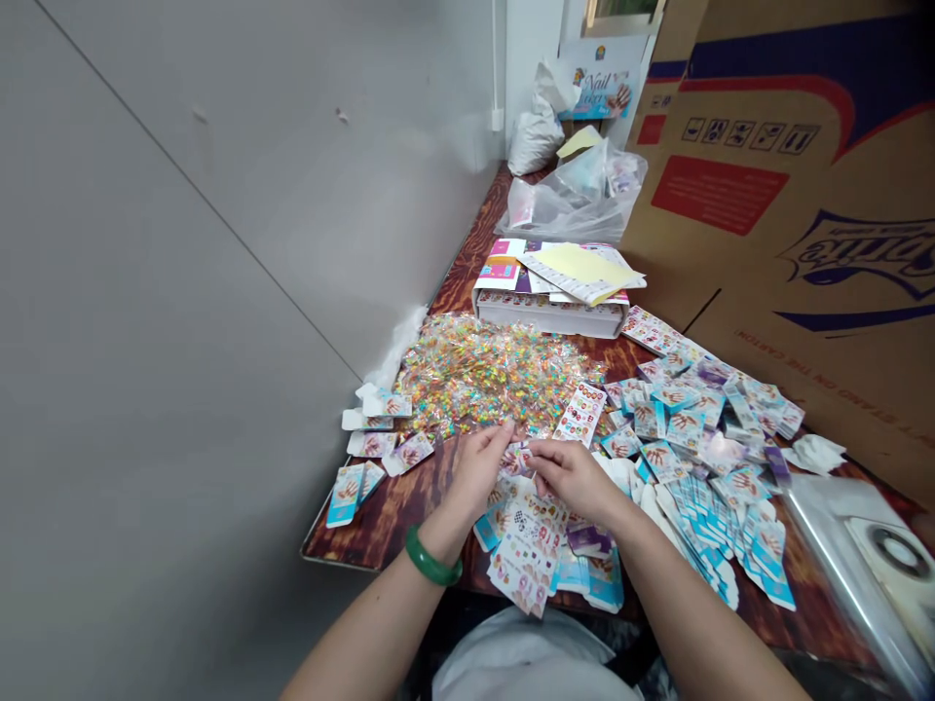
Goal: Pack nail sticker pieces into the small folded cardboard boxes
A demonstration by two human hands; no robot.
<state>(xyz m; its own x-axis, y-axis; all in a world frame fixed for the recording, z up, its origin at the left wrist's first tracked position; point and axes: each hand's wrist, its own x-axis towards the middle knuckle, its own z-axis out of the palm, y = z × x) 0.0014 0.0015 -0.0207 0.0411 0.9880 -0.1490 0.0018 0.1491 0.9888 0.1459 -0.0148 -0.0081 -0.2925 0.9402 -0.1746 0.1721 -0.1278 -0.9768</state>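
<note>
The small packet [517,458] lies between left hand [478,469] and right hand [575,479], both grips pinching it.

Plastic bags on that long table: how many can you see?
2. A white bag stands at the table's far end. A clear bag holding packets lies just in front of it. A white crumple along the table's left edge may be a third.
</note>
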